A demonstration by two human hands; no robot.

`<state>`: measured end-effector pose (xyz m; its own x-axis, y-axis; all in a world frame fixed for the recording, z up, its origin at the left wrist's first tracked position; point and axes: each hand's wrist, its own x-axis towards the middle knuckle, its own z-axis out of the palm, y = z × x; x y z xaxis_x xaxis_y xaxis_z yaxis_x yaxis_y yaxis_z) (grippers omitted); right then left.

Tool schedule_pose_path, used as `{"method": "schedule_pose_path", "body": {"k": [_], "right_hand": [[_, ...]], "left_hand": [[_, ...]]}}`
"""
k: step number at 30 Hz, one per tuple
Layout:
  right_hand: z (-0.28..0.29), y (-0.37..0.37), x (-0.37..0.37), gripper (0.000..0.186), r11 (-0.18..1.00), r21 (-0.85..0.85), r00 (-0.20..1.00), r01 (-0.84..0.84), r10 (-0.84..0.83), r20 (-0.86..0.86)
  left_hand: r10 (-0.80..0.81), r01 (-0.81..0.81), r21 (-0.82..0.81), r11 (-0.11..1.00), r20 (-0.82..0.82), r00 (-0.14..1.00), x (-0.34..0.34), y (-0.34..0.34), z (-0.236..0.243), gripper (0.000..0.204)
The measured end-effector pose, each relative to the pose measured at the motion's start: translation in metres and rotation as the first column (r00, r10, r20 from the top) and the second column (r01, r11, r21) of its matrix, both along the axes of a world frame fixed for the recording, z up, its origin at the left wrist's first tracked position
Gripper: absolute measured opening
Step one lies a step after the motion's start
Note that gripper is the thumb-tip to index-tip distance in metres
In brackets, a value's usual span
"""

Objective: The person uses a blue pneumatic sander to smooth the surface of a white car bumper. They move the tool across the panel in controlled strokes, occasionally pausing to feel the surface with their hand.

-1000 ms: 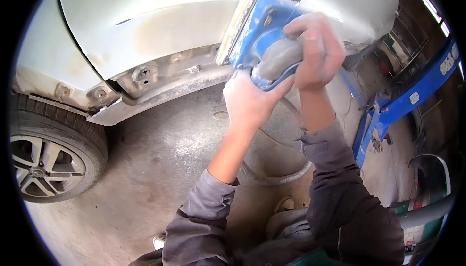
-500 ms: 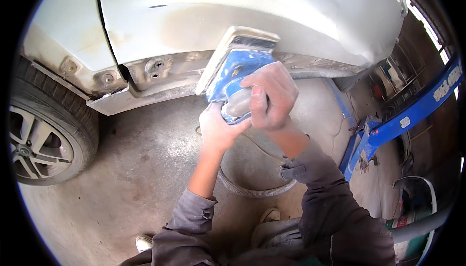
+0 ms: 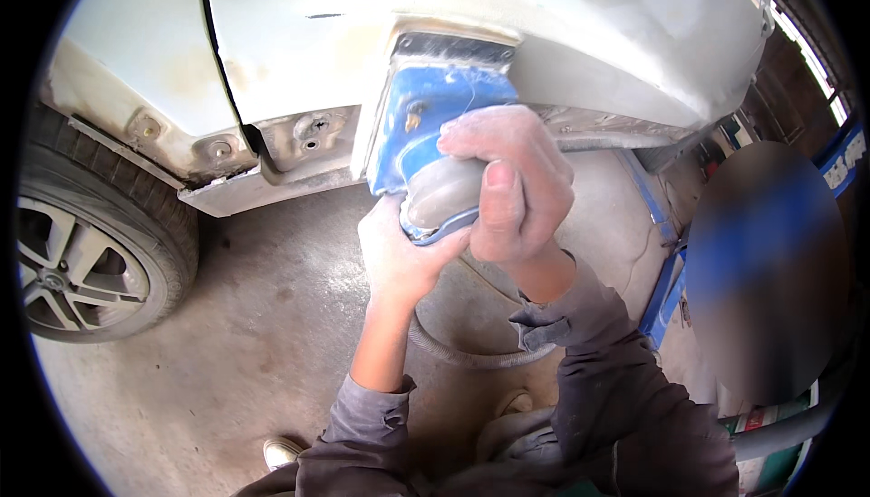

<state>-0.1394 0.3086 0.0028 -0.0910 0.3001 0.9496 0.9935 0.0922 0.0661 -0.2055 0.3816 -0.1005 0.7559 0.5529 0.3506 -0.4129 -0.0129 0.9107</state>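
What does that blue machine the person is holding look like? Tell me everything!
The blue power sander has a dusty, scuffed blue body that looks like plastic, a flat rectangular pad at its far end and a rounded grey end nearest the person. Its pad lies against the lower edge of the pale, sanded car body panel. The right hand wraps over the top and the left hand cups the grey end from below. A grey ribbed hose curls on the floor beneath; where it joins is hidden.
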Motion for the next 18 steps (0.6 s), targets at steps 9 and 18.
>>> {"method": "schedule_pose_path", "body": {"k": [9,18], "right_hand": [[0.036,-0.007,-0.006,0.042,0.998,0.024,0.989,0.057,-0.053,-0.138],[0.006,0.016,-0.028,0.036,0.985,-0.122,0.975,-0.125,0.099,-0.200]], "left_hand": [[0.010,-0.002,0.152,0.988,-0.050,0.999,-0.007,0.007,0.050,0.055],[-0.113,0.115,0.016,0.993,-0.070,0.991,-0.027,0.025,0.013,0.065]]}}
